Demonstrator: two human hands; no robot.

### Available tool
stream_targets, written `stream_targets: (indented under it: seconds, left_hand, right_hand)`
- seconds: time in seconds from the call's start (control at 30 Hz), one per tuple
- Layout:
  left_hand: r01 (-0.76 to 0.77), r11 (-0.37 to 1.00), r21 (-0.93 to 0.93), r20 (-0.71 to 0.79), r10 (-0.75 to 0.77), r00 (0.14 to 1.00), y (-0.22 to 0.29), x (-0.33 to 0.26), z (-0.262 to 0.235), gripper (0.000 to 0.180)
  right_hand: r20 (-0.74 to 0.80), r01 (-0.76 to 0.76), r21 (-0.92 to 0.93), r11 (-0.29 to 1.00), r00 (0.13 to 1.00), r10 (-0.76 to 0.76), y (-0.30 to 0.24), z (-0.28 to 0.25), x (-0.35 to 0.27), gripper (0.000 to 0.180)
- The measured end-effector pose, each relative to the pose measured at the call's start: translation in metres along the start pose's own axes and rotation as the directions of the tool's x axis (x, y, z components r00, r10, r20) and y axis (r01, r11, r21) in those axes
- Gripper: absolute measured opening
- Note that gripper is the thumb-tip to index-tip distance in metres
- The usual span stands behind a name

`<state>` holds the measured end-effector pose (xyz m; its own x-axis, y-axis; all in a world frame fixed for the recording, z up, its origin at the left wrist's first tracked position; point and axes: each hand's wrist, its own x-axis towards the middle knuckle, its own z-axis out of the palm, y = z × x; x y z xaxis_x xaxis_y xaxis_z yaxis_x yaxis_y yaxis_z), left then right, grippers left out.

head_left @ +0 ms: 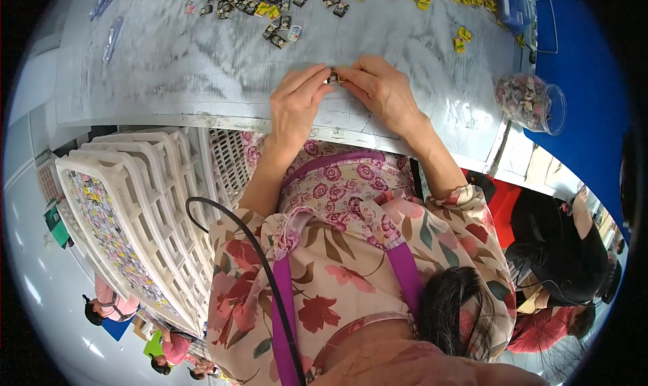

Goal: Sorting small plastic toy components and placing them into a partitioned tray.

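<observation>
Both bare forearms reach forward and angle toward each other. The left hand [297,102] and right hand [381,89] meet fingertip to fingertip, fingers curled and pinched together, backs of the hands facing up.

worktable [202,62]: grey, matt, scuffed, looks like worn sheet metal or laminate, can't tell which. small pieces [270,11] scattered on it: glossy, black and yellow, plastic-looking. jar [533,102]: clear glossy plastic. stacked trays [155,203]: white moulded plastic lattice, dull sheen. blouse [351,251]: soft floral cloth, matt. apron strap [405,271]: purple smooth fabric. cable [270,278]: black, smooth rubbery.
</observation>
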<state>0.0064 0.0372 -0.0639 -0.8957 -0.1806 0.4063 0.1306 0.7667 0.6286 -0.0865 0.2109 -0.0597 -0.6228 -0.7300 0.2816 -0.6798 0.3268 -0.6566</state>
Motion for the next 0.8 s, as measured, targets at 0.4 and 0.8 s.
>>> stream_targets:
  seconds: [0.4, 0.8]
  left_hand:
    - [0.017, 1.000, 0.010, 0.034, -0.017, 0.999, -0.007, 0.006, -0.020, 0.025]
    - [0.073, 0.975, 0.210, -0.005, -0.073, 0.997, -0.081, 0.104, -0.031, 0.026]
  right_hand:
    - [0.045, -0.054, 0.095, 0.994, 0.998, 0.050, -0.010, -0.011, -0.005, 0.026]
    - [-0.097, 0.125, -0.087, 0.988, 0.986, -0.133, 0.013, 0.042, 0.097, 0.029]
